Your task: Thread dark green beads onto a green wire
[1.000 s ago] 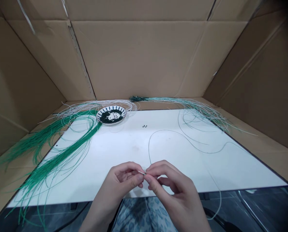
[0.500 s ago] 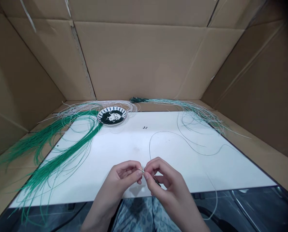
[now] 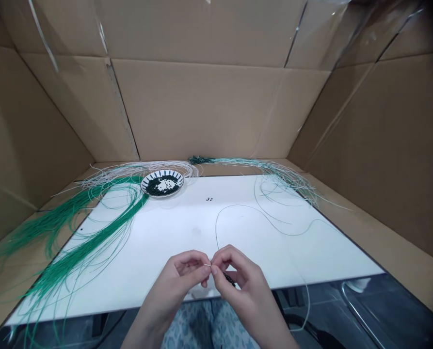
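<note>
My left hand (image 3: 182,281) and my right hand (image 3: 238,283) meet over the near edge of a white board (image 3: 172,237). Both pinch the pale end of a thin cord (image 3: 238,209), which loops away across the board to the right. Small dark beads (image 3: 229,278) show just under my right fingers, strung on the cord. A patterned dish (image 3: 162,182) with several dark green beads sits at the far left of the board.
A thick bundle of green cords (image 3: 78,242) fans out over the board's left side. Pale cords (image 3: 274,172) with a beaded end lie along the back right. Three loose beads (image 3: 209,198) rest mid-board. Cardboard walls (image 3: 209,106) enclose the area.
The view has tilted up a little, so the hands and board appear lower and slightly left. The pinch of both hands on the cord end is unchanged.
</note>
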### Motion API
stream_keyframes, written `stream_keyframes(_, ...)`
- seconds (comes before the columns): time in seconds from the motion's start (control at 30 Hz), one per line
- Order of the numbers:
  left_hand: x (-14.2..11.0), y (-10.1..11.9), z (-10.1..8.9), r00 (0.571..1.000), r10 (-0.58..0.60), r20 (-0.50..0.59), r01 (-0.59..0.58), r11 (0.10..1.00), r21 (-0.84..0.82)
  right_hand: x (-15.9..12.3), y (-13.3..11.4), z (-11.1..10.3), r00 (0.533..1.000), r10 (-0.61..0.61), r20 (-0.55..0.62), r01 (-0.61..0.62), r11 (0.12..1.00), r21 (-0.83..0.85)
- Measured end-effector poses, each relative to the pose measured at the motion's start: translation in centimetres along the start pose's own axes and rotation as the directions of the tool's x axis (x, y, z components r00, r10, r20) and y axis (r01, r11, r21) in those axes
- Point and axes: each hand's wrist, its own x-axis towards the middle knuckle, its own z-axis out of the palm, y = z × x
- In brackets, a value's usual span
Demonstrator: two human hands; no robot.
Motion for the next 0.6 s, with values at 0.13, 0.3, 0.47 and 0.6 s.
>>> stream_keyframes(0.13, -0.2, 0.4, -0.2, 0.999, 0.01, -0.03, -0.01, 1.0, 0.007, 0.3, 0.4, 0.2, 1.0, 0.0, 0.016, 0.0, 0.999, -0.044)
stream_keyframes(0.3, 0.0, 0.5, -0.7, 1.0, 0.008, -0.016, -0.007, 0.998, 0.065, 0.2, 0.7, 0.5, 1.0, 0.025, 0.0, -0.025, 0.998, -0.066)
stream_keyframes(0.47, 0.0, 0.3, 0.7, 0.995, -0.093, -0.046, 0.097, 0.991, 0.087, -1.5, 1.2, 0.6, 0.993, 0.038, -0.116, -0.033, 0.998, 0.044)
stream_keyframes(0.6, 0.7, 0.0, 1.9, 0.971, -0.171, -0.169, 0.199, 0.966, 0.166, -2.4, 2.5, 0.5, 0.957, 0.058, -0.285, -0.017, 0.99, 0.143)
